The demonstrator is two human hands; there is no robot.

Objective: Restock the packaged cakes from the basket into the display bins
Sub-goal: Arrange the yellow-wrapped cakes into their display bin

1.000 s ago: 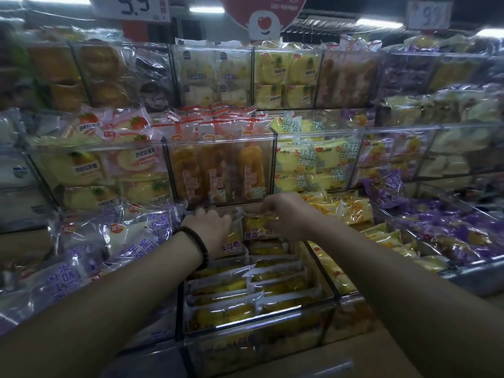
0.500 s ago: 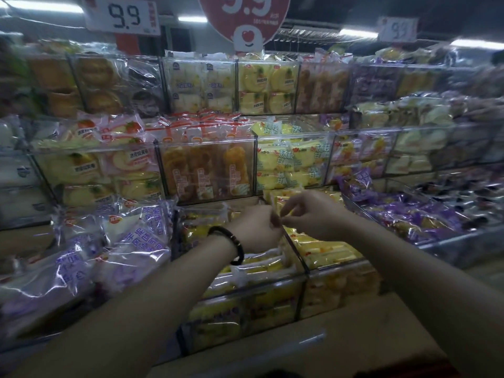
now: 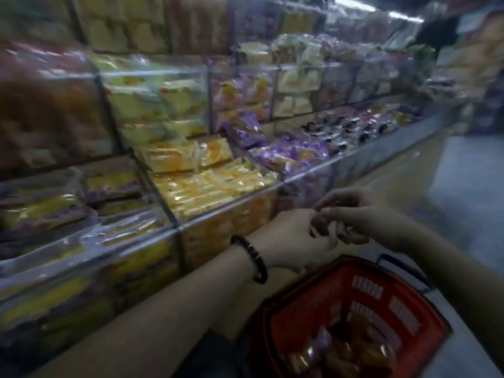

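Note:
A red basket [image 3: 392, 304] sits low at the right, with several packaged cakes [image 3: 341, 353] in clear wrappers at its bottom. Just above its far rim my left hand [image 3: 294, 238], with a dark bracelet on the wrist, and my right hand [image 3: 357, 214] meet, fingertips touching. Their fingers are loosely curled and I see no package in either. Beyond them stands a clear display bin [image 3: 231, 227] filled with yellow packaged cakes [image 3: 212, 186]. The view is blurred.
Tiered clear bins of wrapped cakes run along the left and back. A bin of purple packs [image 3: 294, 154] lies right of the yellow one, and purple-and-yellow packs [image 3: 43, 211] fill the bin to its left. A grey aisle floor [image 3: 463, 186] stretches away at the right.
Both hands have drawn back from the bins and dropped toward the basket. The view has swung right and down, bringing the red basket into sight.

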